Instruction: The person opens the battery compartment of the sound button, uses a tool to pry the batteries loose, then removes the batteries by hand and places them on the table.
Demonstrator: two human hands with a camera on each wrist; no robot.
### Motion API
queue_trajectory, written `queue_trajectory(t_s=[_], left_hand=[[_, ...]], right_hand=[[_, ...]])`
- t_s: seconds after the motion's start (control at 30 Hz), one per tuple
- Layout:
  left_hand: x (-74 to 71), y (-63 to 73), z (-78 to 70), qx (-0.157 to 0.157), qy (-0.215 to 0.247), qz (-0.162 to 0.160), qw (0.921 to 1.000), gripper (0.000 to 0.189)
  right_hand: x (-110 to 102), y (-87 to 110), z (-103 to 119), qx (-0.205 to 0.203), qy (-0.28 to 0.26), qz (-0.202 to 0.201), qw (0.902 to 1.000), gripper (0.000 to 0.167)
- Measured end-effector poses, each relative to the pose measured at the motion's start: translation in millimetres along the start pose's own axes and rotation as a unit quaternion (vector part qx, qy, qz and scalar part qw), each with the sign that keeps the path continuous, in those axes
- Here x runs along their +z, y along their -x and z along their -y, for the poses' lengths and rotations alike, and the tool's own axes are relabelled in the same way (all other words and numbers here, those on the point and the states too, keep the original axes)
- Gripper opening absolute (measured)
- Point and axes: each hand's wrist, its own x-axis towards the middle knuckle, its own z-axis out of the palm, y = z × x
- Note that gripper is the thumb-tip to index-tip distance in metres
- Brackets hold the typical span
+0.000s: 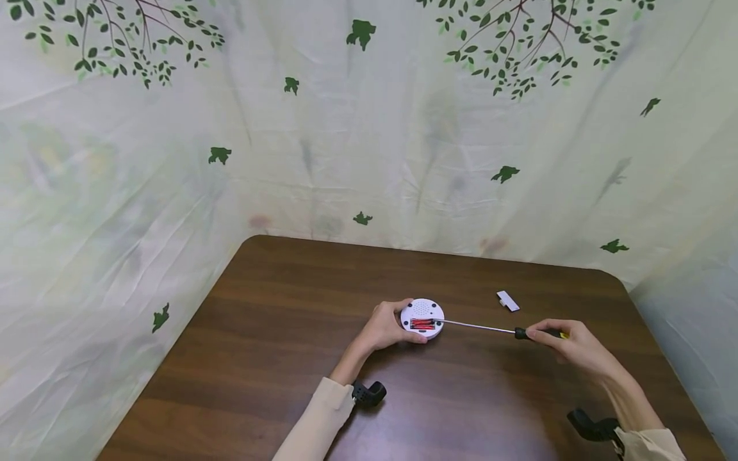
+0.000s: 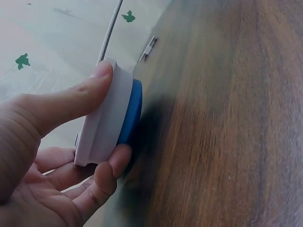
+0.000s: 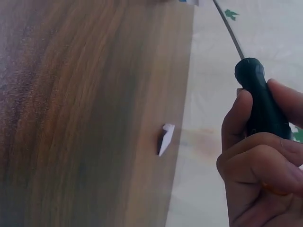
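My left hand (image 1: 387, 328) grips a round white device (image 1: 423, 307) by its edge, thumb on one side and fingers on the other. Its back, with small speaker holes and dark feet, faces up in the head view. Red batteries (image 1: 423, 324) sit in its uncovered compartment. The left wrist view shows the device's blue underside (image 2: 132, 111) just above the table. A screwdriver (image 1: 478, 326) with a long metal shaft is held by its dark handle (image 3: 265, 104) in my right hand (image 1: 571, 346). Its tip reaches the right end of the batteries.
A small white battery cover (image 1: 508, 301) lies on the brown wooden table (image 1: 300, 294), behind the screwdriver. A pale curtain (image 1: 398, 141) printed with leaves and branches hangs around the table's back and sides. Each wrist wears a black camera mount (image 1: 369, 394).
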Motion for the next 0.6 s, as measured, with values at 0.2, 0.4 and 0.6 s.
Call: queue_trajectory(t_s=[0.2,0.4,0.6], left_hand=[[0.3,0.2,0.3,0.005,0.003,0.001,1.0,0.084],[1.6,1.4,-2.5,0.001,-0.013,-0.007,0.9999,0.09],[3.2,-0.3,-5.0,0.008,-0.03,-0.007,0.9995,0.095]], right_hand=[[-1.2,9.2,4.3,-0.005,0.004,-0.017,0.9998,0.045],[-7.1,18.2,18.0,-0.055,0.101,-0.068,0.9911,0.034],[-7.7,18.4,29.2,-0.1,0.155,-0.084,0.9792,0.019]])
